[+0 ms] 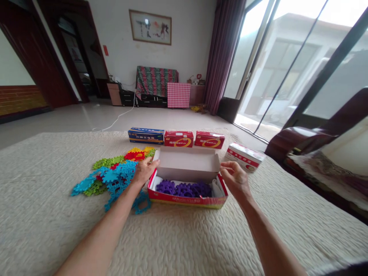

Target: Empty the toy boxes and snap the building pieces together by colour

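Note:
A red and yellow cardboard box (188, 202) stands on the bedspread in front of me with its lid (187, 160) raised, showing the pale inside. Several purple gear-shaped plastic pieces (184, 188) lie in it, with something white at both ends. My left hand (144, 171) is closed on the left edge of the lid, thumb and fingers together. At the lid's right edge my right hand (235, 178) has its fingertips pinched on the cardboard. Blue interlocking plastic pieces (117, 176) are heaped beside my left forearm, partly hidden by it.
Behind the open box stand a blue box (146, 136) and two red boxes, one red box (178, 139) left of the other red box (209, 140). A white and red box (245, 156) sits to the right. Green pieces (108, 162) and red pieces (135, 155) lie within the heap.

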The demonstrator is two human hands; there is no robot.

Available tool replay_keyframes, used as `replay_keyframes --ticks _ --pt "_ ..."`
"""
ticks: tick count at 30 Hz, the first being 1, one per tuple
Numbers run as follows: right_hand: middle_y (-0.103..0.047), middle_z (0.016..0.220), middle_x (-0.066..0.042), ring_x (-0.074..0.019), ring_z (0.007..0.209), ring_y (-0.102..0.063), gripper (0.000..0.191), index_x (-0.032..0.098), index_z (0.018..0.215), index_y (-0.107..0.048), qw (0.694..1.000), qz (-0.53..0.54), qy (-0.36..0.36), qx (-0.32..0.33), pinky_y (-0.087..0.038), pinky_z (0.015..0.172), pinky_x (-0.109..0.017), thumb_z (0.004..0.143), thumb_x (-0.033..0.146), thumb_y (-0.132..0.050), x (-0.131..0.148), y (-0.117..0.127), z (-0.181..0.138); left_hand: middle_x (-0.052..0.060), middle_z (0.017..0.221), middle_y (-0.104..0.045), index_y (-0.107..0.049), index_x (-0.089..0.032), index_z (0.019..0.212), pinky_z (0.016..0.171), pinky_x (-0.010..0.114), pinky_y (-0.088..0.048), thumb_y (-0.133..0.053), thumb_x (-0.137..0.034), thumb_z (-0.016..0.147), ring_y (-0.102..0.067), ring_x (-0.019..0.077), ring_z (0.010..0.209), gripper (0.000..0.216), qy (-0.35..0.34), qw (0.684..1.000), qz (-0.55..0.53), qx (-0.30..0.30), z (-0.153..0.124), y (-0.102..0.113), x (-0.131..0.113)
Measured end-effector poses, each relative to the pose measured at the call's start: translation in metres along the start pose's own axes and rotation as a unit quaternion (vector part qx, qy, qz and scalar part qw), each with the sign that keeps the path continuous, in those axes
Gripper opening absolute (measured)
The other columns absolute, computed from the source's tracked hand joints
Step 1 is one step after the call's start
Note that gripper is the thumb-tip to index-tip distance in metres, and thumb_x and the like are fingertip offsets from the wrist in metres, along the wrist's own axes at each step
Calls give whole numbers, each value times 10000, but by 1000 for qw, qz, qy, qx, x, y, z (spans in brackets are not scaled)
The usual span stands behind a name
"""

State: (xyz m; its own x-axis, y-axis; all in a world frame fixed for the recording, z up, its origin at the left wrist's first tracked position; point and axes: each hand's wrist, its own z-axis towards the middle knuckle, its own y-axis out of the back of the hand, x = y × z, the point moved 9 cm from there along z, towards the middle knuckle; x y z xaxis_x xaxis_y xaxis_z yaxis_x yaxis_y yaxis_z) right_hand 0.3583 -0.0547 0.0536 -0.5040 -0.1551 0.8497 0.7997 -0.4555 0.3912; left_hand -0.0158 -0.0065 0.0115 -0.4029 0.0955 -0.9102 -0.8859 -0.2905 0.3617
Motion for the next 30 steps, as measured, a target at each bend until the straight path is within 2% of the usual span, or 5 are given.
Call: replay_keyframes --ticks 3,7,12,19,30 --pt "-668 948 -95 -209 768 -648 328 164 900 -654 990 -97 30 100 -488 664 -320 708 414 -562 11 -14 -7 40 745 -714 -638 -162 1122 606 254 -477 -608 -430 710 -638 180 657 493 -16 1000 3 13 2 1 -4" --pt "-657 979 -127 -228 803 -632 442 126 1055 -656 954 -241 73 162 -475 724 -341 717 407 -604 24 -24 -18 106 936 -733 -679 -132 1109 785 312 -504 -565 -445 753 -666 225 836 487 -76 984 143 70 -3 3 -27" --pt "-663 954 -113 -236 823 -626 486 145 1119 -607 921 -337 91 173 -452 715 -319 670 321 -661 29 -29 -23 61 946 -722 -618 -188 1218 753 280 -492 -622 -392 690 -662 222 843 566 -78 944 264 183 -23 -3 -40" --pt "-634 709 -31 -190 639 -572 467 208 1189 -519 892 -389 30 230 -339 562 -262 729 233 -588 18 -29 -24 114 1178 -660 -580 -196 1222 858 314 -467 -559 -159 645 -596 267 1086 579 -112 911 335 214 -34 -16 -42" --pt "-590 668 -4 -166 618 -541 410 192 1113 -512 900 -368 55 225 -314 561 -243 715 214 -608 12 -29 -23 101 1131 -676 -620 -198 1137 874 304 -464 -480 -69 642 -592 258 1102 531 -148 889 367 229 -40 -20 -52"
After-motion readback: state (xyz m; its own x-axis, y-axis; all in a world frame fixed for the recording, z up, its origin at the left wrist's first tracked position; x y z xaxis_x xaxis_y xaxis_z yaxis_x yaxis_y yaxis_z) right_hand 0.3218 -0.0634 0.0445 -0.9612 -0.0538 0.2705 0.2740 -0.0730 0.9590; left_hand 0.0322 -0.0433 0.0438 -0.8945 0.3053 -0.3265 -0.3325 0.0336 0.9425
